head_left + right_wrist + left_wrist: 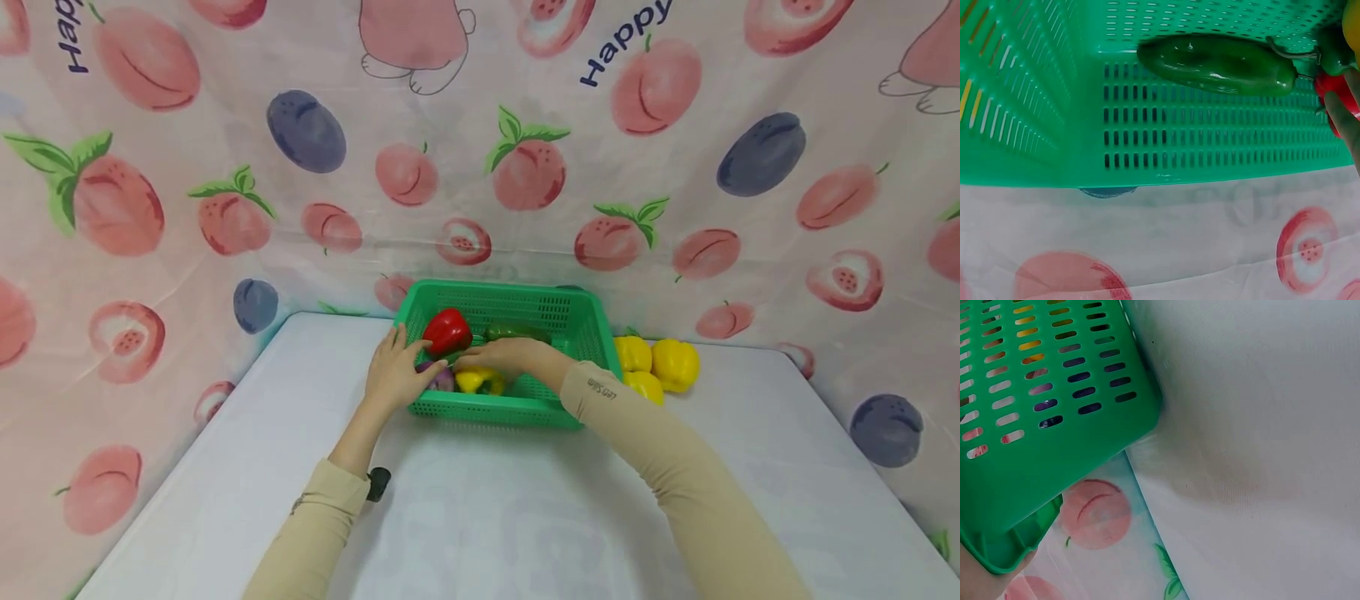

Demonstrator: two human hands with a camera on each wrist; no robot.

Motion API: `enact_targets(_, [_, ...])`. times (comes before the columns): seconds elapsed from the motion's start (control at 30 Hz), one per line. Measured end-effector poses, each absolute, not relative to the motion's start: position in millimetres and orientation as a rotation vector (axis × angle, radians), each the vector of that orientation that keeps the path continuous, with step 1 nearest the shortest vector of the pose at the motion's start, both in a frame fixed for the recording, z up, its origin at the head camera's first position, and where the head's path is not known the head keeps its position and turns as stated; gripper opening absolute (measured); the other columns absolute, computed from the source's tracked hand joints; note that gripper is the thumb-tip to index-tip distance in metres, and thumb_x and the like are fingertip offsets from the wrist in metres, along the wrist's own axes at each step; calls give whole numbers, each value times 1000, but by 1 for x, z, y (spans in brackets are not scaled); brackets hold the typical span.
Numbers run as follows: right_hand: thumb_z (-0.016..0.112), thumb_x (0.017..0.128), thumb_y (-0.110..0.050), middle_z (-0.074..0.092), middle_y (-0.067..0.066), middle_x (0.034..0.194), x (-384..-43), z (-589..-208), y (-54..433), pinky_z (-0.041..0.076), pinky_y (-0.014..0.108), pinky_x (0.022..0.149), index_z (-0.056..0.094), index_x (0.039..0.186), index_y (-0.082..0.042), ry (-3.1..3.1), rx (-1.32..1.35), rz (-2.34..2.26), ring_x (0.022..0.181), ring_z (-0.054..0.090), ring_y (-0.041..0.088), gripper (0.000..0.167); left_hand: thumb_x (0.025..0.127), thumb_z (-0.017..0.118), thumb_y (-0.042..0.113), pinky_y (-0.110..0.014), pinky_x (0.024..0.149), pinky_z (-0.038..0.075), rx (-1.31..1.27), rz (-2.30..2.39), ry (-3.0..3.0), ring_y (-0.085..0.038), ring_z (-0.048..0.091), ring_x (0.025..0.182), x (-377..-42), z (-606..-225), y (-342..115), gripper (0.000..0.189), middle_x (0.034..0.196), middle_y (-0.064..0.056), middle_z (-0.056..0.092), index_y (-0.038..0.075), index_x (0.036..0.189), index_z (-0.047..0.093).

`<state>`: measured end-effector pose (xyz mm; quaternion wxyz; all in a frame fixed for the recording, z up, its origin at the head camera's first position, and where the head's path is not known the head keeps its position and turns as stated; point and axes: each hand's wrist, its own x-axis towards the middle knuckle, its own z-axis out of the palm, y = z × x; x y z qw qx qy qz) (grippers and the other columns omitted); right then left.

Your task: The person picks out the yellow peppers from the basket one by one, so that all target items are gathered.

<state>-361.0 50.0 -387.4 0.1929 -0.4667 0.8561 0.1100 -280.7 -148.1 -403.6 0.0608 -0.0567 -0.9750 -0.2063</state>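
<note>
A green plastic basket [487, 405] stands near the back of the table. My left hand [393, 371] grips its left rim, the thumb reaching inside above a purple vegetable [443, 382]. Over the basket's middle, my right hand [498, 357] holds a yellow bell pepper [474, 382] from above, partly covering it. In the basket's back left lies a red bell pepper [447, 331]. Along the back wall is a long green pepper [1222, 65]. The right wrist view shows only a few right fingers [1342, 122], beside the red pepper and a green stem.
Three yellow bell peppers [675, 364] sit on the white table [487, 508] just outside the basket's right wall. Behind the table hangs a fruit-print cloth [465, 200]. A small black device [378, 483] is at my left wrist.
</note>
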Motion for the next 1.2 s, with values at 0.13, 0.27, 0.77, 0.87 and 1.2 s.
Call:
enact_targets(0.13, [72, 83, -18, 42, -2, 143, -361, -386, 48, 43, 39, 104, 31, 142, -31, 2403, -1316, 312, 116, 54, 23, 73, 92, 49, 52, -54, 117, 16, -175, -616, -2941, -43, 13, 144, -281, -405, -148, 60, 152, -28, 19, 9, 134, 52])
enact_targets(0.27, [74, 81, -16, 42, 0, 144, -360, -385, 46, 41, 42, 107, 32, 142, -30, 2402, -1317, 333, 118, 53, 24, 75, 92, 49, 52, -54, 117, 16, -182, -610, -2944, -43, 13, 143, -281, -406, -148, 60, 152, -29, 20, 9, 134, 52])
enact_targets(0.77, [78, 76, -17, 47, 1, 137, -358, -374, 46, 40, 42, 108, 38, 138, -28, 2431, -1380, 444, 115, 54, 25, 75, 92, 49, 52, -54, 117, 15, -167, -641, -2931, -43, 13, 144, -280, -405, -147, 61, 152, -28, 20, 9, 134, 52])
enact_targets(0.87, [79, 76, -17, 48, 2, 135, -356, -369, 49, 44, 40, 103, 39, 139, -26, 2440, -1375, 415, 115, 52, 24, 76, 92, 50, 52, -54, 117, 14, -165, -652, -2932, -42, 13, 144, -280, -405, -146, 61, 153, -28, 20, 9, 134, 52])
enact_targets(1.2, [77, 76, -24, 48, 7, 123, -353, -358, 59, 51, 35, 90, 40, 137, -23, 2514, -1348, 344, 109, 47, 23, 72, 92, 50, 51, -53, 118, 14, -167, -633, -2937, -43, 12, 144, -278, -404, -148, 60, 153, -28, 19, 8, 134, 52])
